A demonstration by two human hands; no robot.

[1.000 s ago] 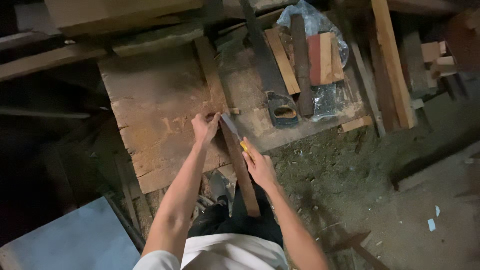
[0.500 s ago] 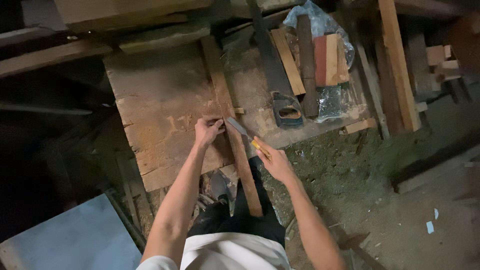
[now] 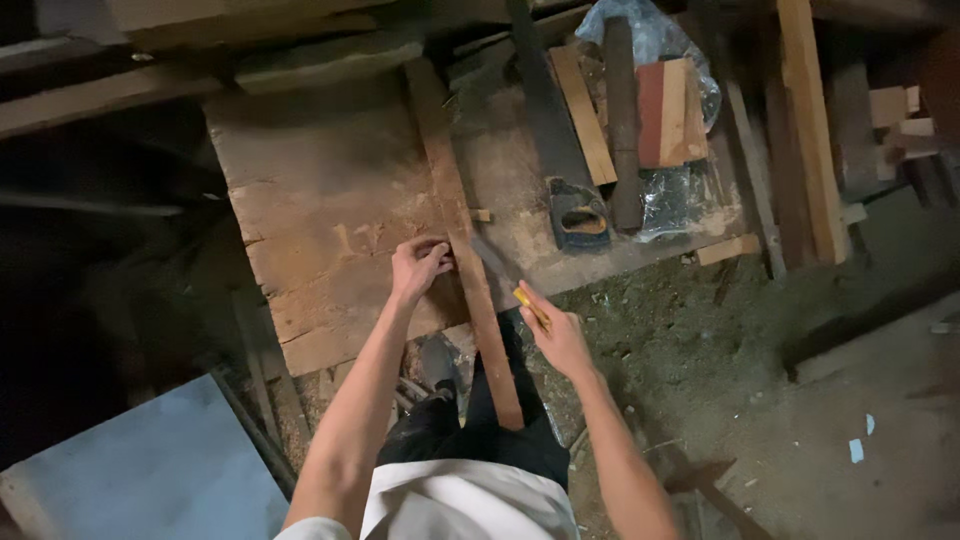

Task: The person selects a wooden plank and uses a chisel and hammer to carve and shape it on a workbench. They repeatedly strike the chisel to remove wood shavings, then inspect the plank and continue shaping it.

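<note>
A long narrow wooden strip (image 3: 470,260) lies lengthwise across a worn wooden board (image 3: 320,210). My left hand (image 3: 418,268) presses its fingers on the strip's left side, holding it against the board. My right hand (image 3: 555,335) sits just right of the strip and grips a tool with a yellow handle (image 3: 530,305). The tool's thin grey blade (image 3: 490,262) slants up to the strip near my left fingers.
A handsaw (image 3: 560,150) with a dark handle lies on the board's right part, beside loose wood pieces (image 3: 665,115) and a clear plastic bag (image 3: 680,195). Planks (image 3: 810,130) lean at the right. Dirt floor (image 3: 760,380) spreads to the right; a pale blue sheet (image 3: 150,470) lies bottom left.
My right hand has drawn back down and to the right, away from the strip. My left hand has stayed on the strip.
</note>
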